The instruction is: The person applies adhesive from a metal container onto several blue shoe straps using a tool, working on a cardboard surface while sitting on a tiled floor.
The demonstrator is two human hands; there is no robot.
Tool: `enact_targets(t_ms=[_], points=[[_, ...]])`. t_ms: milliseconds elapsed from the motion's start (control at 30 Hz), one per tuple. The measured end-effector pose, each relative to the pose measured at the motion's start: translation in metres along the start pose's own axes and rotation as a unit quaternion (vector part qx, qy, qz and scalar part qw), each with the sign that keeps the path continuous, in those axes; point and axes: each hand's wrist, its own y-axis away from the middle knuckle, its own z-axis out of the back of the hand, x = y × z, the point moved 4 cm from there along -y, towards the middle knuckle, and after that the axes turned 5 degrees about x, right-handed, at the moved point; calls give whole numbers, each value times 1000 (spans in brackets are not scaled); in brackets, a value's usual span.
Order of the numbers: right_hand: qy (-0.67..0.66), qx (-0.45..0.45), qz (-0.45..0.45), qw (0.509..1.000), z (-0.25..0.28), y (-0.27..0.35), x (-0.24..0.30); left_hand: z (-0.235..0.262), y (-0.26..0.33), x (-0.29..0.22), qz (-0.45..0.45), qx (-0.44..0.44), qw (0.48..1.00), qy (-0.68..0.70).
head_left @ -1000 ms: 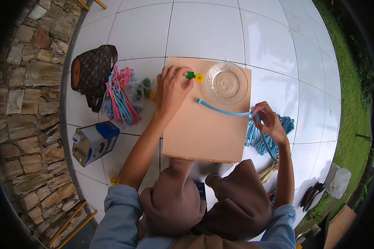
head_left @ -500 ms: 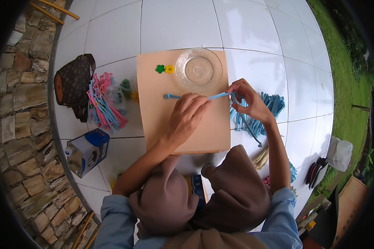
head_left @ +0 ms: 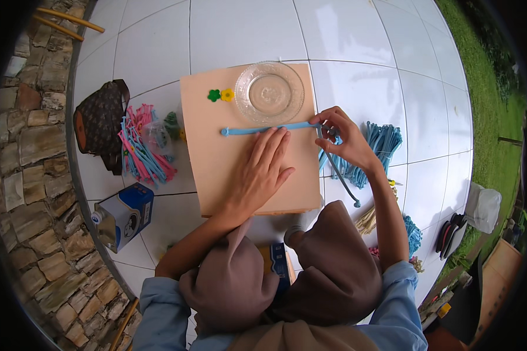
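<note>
A light blue strip [head_left: 246,131], knobbed at its left end, lies across the tan board [head_left: 211,169]. My left hand [head_left: 263,164] rests flat on the board, fingers stretched out and their tips touching the strip. At the board's right edge, my right hand [head_left: 341,137] pinches the strip's other end between thumb and fingers. A darker blue-grey strip [head_left: 344,184] with a knobbed tip hangs down from that hand; its upper part is hidden by the fingers. Beyond the strip stand a clear glass plate [head_left: 240,93], a green flower piece [head_left: 214,95] and a yellow flower piece [head_left: 228,95].
Bundles of blue strips [head_left: 386,146] lie on the white tiles right of the board. To the left are pink and blue strips [head_left: 140,155], a brown patterned bag [head_left: 102,120] and a blue-and-silver metal can [head_left: 123,216]. A stone wall [head_left: 41,228] borders the left side.
My left hand has flattened and slid slightly down, its fingers no longer wrapped over the strip, so more of the strip shows. My right hand keeps its pinch.
</note>
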Motion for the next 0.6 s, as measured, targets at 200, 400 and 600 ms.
enact_targets(t_ms=[200, 400, 600], points=[[95, -71, 100, 988, -2, 7, -2, 0, -4, -6, 2, 4, 1000, -17], [99, -152, 61, 982, -11, 21, -9, -2, -8, -10, 19, 0, 993, -113], [-22, -165, 41, 985, -15, 24, -22, -7, -11, -12, 32, -15, 992, -124]])
